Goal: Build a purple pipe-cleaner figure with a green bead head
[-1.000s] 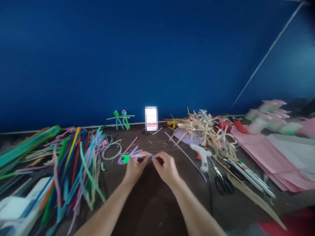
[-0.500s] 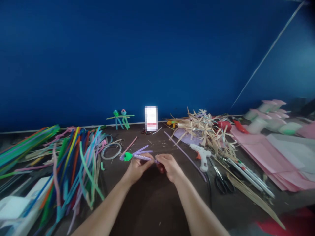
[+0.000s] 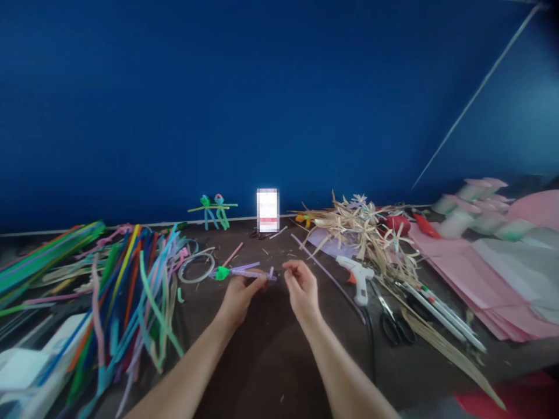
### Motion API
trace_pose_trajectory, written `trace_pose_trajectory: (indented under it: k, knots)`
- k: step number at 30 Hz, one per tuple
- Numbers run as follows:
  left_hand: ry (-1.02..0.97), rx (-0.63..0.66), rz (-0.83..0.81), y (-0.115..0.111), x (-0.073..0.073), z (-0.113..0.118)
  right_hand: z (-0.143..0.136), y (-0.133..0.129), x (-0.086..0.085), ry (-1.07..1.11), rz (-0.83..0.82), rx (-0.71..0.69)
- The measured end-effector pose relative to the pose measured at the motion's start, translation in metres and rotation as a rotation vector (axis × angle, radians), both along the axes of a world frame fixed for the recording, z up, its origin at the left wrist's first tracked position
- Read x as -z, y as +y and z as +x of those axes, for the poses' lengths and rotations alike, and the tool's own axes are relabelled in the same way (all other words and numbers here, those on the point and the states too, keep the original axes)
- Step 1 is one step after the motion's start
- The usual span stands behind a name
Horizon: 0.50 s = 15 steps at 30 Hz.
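My left hand (image 3: 242, 294) pinches a purple pipe-cleaner figure (image 3: 244, 272) between thumb and fingers. A bright green tuft (image 3: 222, 273) sits at the figure's left end, and its short right end pokes out past my fingertips, bent upward. Just to the right, my right hand (image 3: 302, 289) is off the figure, its fingers loosely curled and slightly apart, with nothing visible in them. A cut pink pipe cleaner (image 3: 233, 254) lies on the dark table beyond my left hand.
Loose coloured pipe cleaners (image 3: 126, 291) cover the left side, near a clear ring (image 3: 196, 280). Two small pipe-cleaner figures (image 3: 212, 212) stand by the blue wall. On the right lie a glue gun (image 3: 360, 282), scissors (image 3: 395, 326), dried-leaf shapes (image 3: 362, 230) and pink sheets (image 3: 467, 273).
My right hand has let go of the purple figure's right end and drawn away to the right. The left hand, still holding the figure, has shifted slightly left.
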State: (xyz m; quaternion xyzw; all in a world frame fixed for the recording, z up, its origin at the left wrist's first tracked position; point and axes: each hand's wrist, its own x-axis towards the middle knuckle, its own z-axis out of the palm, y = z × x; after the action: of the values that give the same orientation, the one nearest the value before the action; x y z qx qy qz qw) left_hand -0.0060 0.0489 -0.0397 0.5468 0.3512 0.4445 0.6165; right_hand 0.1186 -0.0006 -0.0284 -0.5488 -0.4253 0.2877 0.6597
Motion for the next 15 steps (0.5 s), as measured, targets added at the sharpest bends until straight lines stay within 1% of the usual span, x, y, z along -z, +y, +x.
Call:
trace_pose_trajectory:
  k: [1, 3, 4, 6, 10, 13, 15]
  knots:
    - [-0.023, 0.005, -0.014, 0.0003, 0.0003, -0.0004, -0.0004, -0.0022, -0.0018, -0.128, 0.054, -0.016]
    - [-0.062, 0.011, -0.035, 0.0007, 0.0005, -0.0013, -0.0014, -0.0062, -0.0050, -0.337, 0.103, -0.078]
    - [-0.074, 0.014, -0.040, 0.0008, 0.0005, -0.0017, -0.0019, -0.0076, -0.0061, -0.401, 0.107, -0.102]
    - [-0.087, 0.023, -0.038, 0.0009, 0.0003, -0.0021, -0.0026, -0.0084, -0.0068, -0.457, 0.096, -0.114]
    - [-0.059, 0.039, -0.008, 0.0015, 0.0007, -0.0015, -0.0030, -0.0046, -0.0034, -0.422, 0.033, -0.104]
    - [-0.013, -0.030, 0.028, 0.0022, 0.0032, -0.0007, -0.0037, -0.0013, -0.0002, -0.298, -0.084, -0.167]
    - [0.031, -0.085, 0.092, 0.0025, 0.0048, -0.0006, -0.0045, 0.0002, 0.0014, -0.194, -0.148, -0.213]
